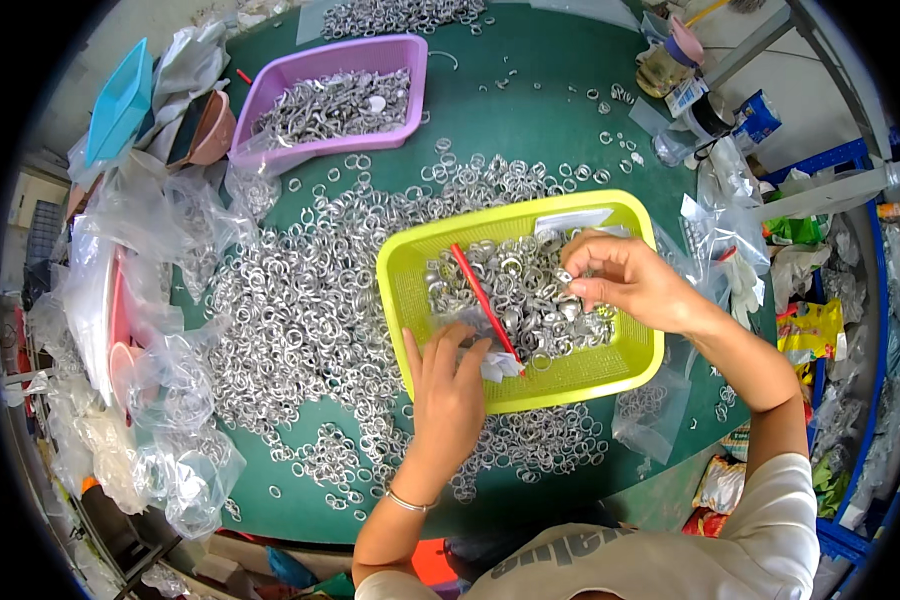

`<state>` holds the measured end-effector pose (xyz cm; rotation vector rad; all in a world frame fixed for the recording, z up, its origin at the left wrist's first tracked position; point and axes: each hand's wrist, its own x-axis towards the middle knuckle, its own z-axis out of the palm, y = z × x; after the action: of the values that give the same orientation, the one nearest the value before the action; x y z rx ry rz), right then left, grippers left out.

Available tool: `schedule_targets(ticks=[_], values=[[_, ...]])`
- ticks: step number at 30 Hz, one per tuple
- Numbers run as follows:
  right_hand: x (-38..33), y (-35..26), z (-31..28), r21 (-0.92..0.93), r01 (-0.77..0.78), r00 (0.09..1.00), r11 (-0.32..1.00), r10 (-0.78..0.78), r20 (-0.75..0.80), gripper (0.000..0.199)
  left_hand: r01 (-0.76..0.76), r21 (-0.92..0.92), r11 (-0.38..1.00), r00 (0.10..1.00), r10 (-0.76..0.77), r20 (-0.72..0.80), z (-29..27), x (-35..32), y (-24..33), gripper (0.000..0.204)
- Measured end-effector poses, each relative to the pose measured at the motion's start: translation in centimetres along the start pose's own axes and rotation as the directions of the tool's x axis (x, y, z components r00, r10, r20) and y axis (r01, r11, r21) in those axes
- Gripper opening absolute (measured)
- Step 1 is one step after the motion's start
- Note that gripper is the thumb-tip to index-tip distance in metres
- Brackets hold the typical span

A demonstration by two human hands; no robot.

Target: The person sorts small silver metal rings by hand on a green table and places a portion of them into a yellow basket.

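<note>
A yellow-green perforated basket point(410, 262) sits on the green table, holding a heap of small silver metal rings point(515, 290). My left hand point(448, 385) rests on the basket's near rim and grips a thin red stick point(482, 296) that slants up across the rings, with a white scrap beside its lower end. My right hand point(620, 278) hovers over the right side of the heap, its fingertips pinching a few rings. A thin bracelet circles my left wrist.
Loose silver rings point(310, 300) cover the green table point(530, 120) left of the basket. A purple basket point(330, 95) of metal parts stands at the back left. Crumpled clear plastic bags point(160, 380) pile up at left, with more bags and bottles at right.
</note>
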<state>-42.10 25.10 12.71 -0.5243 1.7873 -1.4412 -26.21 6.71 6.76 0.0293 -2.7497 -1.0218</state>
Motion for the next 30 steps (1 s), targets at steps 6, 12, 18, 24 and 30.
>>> schedule_targets(ticks=[6, 12, 18, 24, 30], values=[[0.8, -2.0, -1.9, 0.087, 0.123, 0.989, 0.989, -0.115, -0.093, 0.010, 0.051, -0.041, 0.998, 0.999, -0.052, -0.015, 0.0, 0.5, -0.3, 0.044], [6.3, -2.5, -6.7, -0.035, 0.277, 0.861, 0.960, -0.264, -0.435, 0.019, 0.073, -0.055, 0.996, 0.977, -0.082, -0.197, -1.1, 0.2, -1.4, 0.047], [14.5, 4.1, -13.4, 0.144, 0.065, 0.861, 0.987, 0.018, -0.509, 0.022, 0.222, -0.214, 0.951, 0.936, -0.270, -0.228, -0.4, -0.2, -2.0, 0.051], [23.9, 10.2, -17.9, 0.109, 0.055, 0.726, 0.993, 0.035, -0.687, 0.019, 0.255, -0.160, 0.954, 0.928, -0.288, -0.235, 0.2, -0.7, -1.5, 0.051], [30.2, 9.2, -20.9, 0.034, 0.001, 0.585, 0.999, 0.027, -0.811, 0.020, 0.238, -0.129, 0.963, 0.925, -0.265, -0.272, 0.5, -1.3, -1.8, 0.045]])
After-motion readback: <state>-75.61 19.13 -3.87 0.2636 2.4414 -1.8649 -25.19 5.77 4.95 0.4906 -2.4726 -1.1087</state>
